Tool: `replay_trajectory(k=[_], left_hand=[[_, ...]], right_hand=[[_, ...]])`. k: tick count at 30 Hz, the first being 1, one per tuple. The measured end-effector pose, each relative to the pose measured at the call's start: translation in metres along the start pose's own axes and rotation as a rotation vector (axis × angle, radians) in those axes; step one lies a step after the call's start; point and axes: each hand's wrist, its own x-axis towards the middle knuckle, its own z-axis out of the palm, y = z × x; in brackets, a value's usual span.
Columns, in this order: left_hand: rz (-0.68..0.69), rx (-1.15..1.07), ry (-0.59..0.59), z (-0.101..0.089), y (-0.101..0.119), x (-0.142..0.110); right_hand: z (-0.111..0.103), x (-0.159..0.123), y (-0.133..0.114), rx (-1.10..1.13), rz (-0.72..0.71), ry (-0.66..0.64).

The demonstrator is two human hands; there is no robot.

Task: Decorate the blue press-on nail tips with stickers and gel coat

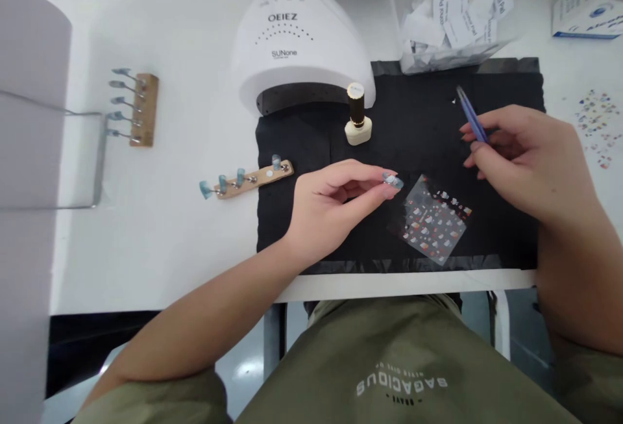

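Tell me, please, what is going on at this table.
The person's left hand pinches a bluish nail tip, while the right hand holds tweezers away from it, above a black mat. A sheet of small stickers lies on the mat between the hands. A closed bottle stands before a white domed lamp, and a wooden bar at the mat's left edge bears more bluish tips.

I read "OEIEZ" and "SUNone" on the white lamp (311, 41), "Alcohol Pad" on the packets (457, 18), and "SAGACIOUS" with "NEVER GIVE UP" upside down on the green shirt (389, 346).
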Motion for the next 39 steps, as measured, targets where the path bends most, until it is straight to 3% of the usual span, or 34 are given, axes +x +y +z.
replay_trajectory(k=[5, 13, 27, 34, 39], left_hand=[[0.002, 0.017, 0.033, -0.003, 0.001, -0.002], [0.134, 0.099, 0.009, -0.006, -0.001, -0.005], [0.174, 0.201, 0.042, -0.005, 0.002, -0.006], [0.106, 0.214, 0.047, -0.004, 0.008, -0.007], [0.119, 0.221, 0.051, -0.005, 0.008, -0.007]], right_hand=[[-0.005, -0.014, -0.024, 0.164, -0.367, -0.024], [-0.001, -0.02, -0.031, 0.153, -0.521, -0.046], [-0.003, -0.026, -0.037, 0.0, -0.442, 0.031], [-0.004, -0.027, -0.04, 0.007, -0.405, -0.029], [-0.005, -0.026, -0.039, 0.079, -0.425, 0.023]])
